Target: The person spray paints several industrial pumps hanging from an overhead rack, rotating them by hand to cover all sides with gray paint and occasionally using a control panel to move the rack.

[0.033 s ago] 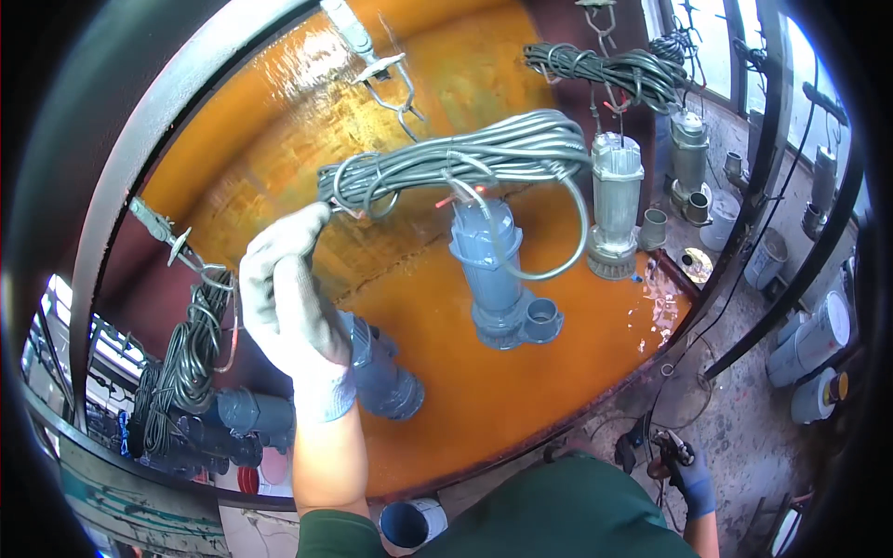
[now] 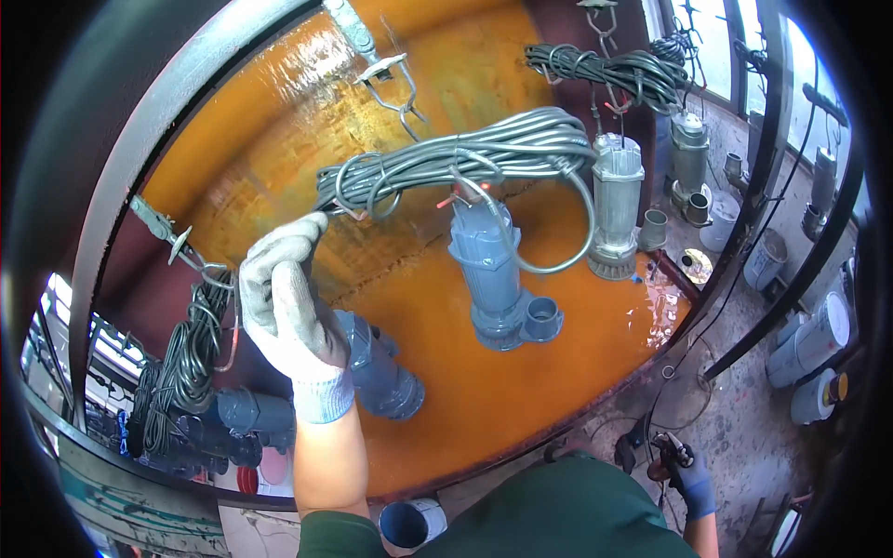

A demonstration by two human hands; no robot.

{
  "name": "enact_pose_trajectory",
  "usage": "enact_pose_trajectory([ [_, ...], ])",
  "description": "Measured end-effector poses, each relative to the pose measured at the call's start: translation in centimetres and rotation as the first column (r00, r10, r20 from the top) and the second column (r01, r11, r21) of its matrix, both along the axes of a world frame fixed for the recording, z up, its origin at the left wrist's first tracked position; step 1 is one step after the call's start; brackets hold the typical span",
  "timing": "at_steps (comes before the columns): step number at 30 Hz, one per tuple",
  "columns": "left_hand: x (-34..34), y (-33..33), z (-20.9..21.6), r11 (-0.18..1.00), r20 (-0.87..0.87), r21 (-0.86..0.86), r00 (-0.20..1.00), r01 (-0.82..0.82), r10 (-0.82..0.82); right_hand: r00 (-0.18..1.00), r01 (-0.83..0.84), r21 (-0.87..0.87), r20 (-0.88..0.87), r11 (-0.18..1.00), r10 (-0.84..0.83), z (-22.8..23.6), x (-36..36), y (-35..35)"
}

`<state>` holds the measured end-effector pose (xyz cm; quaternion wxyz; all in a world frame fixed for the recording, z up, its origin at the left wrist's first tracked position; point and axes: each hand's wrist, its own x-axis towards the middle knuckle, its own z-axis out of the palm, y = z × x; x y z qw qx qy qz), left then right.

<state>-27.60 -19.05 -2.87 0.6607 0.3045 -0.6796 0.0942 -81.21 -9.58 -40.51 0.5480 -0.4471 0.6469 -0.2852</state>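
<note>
My left hand (image 2: 296, 293), in a pale work glove, is raised with its long fingers stretched out and the thumb apart. Its fingertips touch or nearly touch the left end of a bundled grey cable (image 2: 456, 153). Below that bundle hangs a blue-grey pump (image 2: 488, 270) with a round outlet at its lower right. Behind my left wrist, another blue-grey pump (image 2: 386, 372) is partly hidden. Low on the right, my gloved right hand (image 2: 693, 479) is closed around a spray gun (image 2: 672, 454) with a hose.
An orange-coated booth (image 2: 446, 437) surrounds the hanging pump. Unpainted pumps (image 2: 617, 205) with cable bundles hang at the right, painted ones (image 2: 251, 409) at the left. Metal hooks (image 2: 395, 84) hang from the curved rail. Buckets (image 2: 809, 339) stand at the right; a paint can (image 2: 412, 523) is by my body.
The cable bundle has shifted slightly to the right and its hanging loop has swung a little. My left fingertips have dropped slightly. My right hand stays in place with the spray gun.
</note>
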Motion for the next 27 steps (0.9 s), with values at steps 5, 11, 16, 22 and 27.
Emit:
enact_pose_trajectory([
  [5,1.1,0.8,-1.3,0.932,0.034,0.099,0.937,-0.349,0.347,0.975,-0.081,-0.149,-0.216,0.985,0.047,-3.5,-0.2,0.4],
  [11,3.6,-0.6,-3.0,0.856,0.241,0.075,0.842,-0.512,0.482,0.997,-0.072,-0.063,-0.035,0.995,0.070,5.0,3.4,-0.9],
  [16,4.2,-1.5,-4.5,0.932,0.149,0.147,0.939,-0.330,0.309,0.945,-0.309,-0.211,-0.178,0.927,0.275,9.6,3.7,-3.4],
  [22,2.7,-2.0,-4.1,0.901,0.313,0.086,0.870,-0.425,0.381,0.834,-0.552,-0.536,-0.379,0.640,0.401,26.9,9.4,-6.3],
  [27,1.2,-1.7,-3.3,0.928,0.258,0.177,0.925,-0.329,0.279,0.833,-0.522,-0.668,-0.267,0.530,0.485,35.6,12.0,-7.6],
])
